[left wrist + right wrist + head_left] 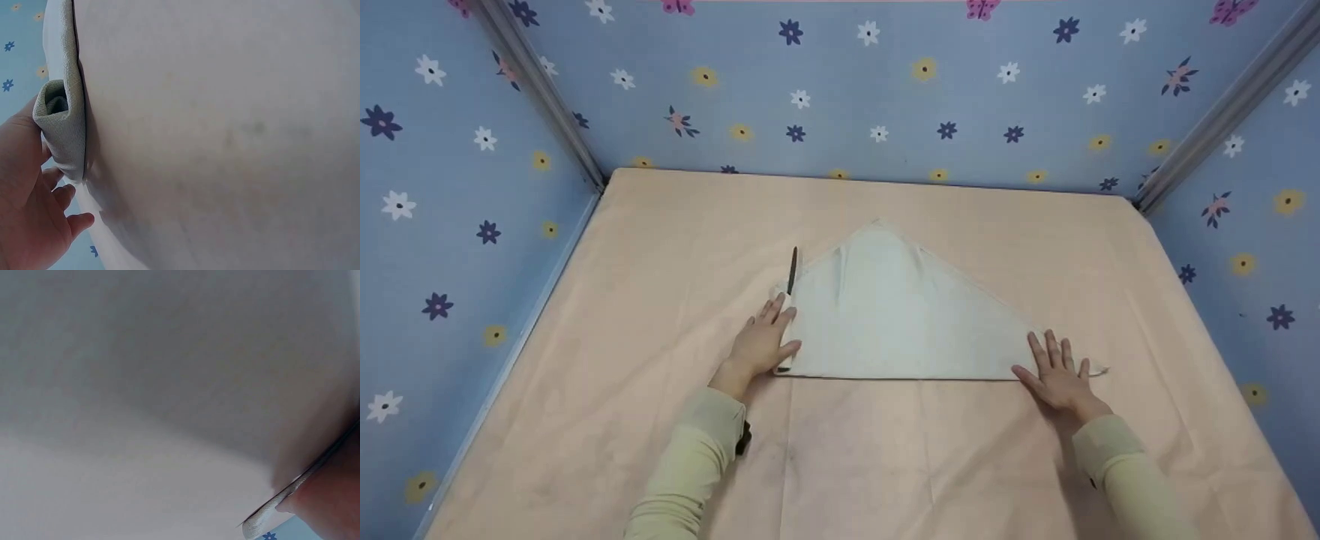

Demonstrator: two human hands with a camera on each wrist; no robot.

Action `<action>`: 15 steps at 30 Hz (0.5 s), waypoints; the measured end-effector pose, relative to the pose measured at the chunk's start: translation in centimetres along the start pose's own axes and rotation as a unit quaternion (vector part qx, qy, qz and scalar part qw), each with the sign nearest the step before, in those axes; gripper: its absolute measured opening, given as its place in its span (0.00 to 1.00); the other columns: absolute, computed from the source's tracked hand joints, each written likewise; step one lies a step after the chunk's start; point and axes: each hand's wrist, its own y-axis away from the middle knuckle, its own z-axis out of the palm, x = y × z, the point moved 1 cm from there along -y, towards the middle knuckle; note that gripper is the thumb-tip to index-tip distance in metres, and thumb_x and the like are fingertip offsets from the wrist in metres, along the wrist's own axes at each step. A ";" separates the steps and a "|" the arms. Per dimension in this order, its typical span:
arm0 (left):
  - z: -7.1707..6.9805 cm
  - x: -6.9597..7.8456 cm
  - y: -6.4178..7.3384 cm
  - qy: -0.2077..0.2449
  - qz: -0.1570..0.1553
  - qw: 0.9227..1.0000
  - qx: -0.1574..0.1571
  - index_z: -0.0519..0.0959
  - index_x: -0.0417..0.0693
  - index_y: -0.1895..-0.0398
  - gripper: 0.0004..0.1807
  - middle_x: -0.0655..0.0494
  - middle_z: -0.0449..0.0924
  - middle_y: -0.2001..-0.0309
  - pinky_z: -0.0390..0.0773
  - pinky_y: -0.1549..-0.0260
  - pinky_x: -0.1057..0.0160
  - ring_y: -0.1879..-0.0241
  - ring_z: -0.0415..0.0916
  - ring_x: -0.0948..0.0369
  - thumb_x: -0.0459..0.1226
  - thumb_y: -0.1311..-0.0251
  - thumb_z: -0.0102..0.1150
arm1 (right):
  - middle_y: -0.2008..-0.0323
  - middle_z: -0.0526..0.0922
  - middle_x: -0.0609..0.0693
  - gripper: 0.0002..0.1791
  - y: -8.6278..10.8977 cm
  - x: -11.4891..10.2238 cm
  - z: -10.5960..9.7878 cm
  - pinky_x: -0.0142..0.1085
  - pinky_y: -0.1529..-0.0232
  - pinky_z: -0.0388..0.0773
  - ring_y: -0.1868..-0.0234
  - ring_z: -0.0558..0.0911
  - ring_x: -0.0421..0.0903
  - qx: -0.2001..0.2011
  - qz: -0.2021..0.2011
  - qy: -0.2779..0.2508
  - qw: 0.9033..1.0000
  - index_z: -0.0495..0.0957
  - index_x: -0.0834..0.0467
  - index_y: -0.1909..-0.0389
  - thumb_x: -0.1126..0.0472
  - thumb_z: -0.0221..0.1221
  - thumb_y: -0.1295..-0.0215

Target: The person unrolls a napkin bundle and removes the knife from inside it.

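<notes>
Off-white cloth (pixel 900 315), one piece, woven: lying on the middle of the table cover, forming a broad peak at the far side and a straight fold along the near side. Soft creases are running down from the upper slopes; the right corner is tapering to a narrow tip (pixel 1099 370).

Roll (pixel 64 132), at the cloth's left end: curling round a dark hollow, its grain showing in the left wrist view. A slim dark strip (pixel 793 270) is standing out at its far end.

Left hand (pixel 763 339): resting on the rolled end, fingers extending forward, thumb lying toward the cloth's middle, not clenching.

Right hand (pixel 1059 376): lying spread near the right corner, fingers straight and parted, palm down, grasping nothing. In the right wrist view, a thin folded edge is running beside it.

Sleeves (pixel 690 450), pair: pale yellow-green, the left one wrinkling along the forearm.

Cover (pixel 870 457): peach, smooth, showing faint fold lines.

Walls (pixel 840 56): blue, bearing white, yellow and navy flowers, with pink butterflies along the top.

Posts (pixel 536 90), two: grey, straight, slanting at the corners.
</notes>
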 end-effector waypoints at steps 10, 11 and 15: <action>-0.3 -0.4 0.1 0.000 -0.005 1.000 -0.007 0.55 0.43 0.34 0.34 0.43 0.40 0.32 0.49 0.42 0.43 0.34 0.39 0.47 0.49 0.40 0.47 | 0.34 0.25 0.65 0.43 0.0 0.0 0.0 0.64 0.50 0.17 0.37 0.25 0.65 0.001 0.002 -0.008 1.000 0.32 0.59 0.32 0.35 0.34 0.36; -0.3 -0.5 0.1 0.004 -0.004 1.000 -0.006 0.55 0.43 0.34 0.34 0.43 0.40 0.32 0.49 0.42 0.43 0.34 0.39 0.47 0.49 0.41 0.48 | 0.34 0.25 0.65 0.43 0.0 0.0 0.1 0.64 0.50 0.17 0.37 0.25 0.65 0.002 0.002 -0.009 1.000 0.32 0.59 0.32 0.35 0.34 0.37; -0.5 -0.6 0.4 0.021 0.007 1.000 0.004 0.56 0.43 0.35 0.34 0.43 0.40 0.32 0.48 0.43 0.41 0.34 0.39 0.47 0.50 0.40 0.47 | 0.35 0.24 0.64 0.43 -0.1 0.2 0.2 0.63 0.50 0.16 0.37 0.24 0.64 -0.002 0.004 -0.006 1.000 0.30 0.58 0.32 0.35 0.33 0.37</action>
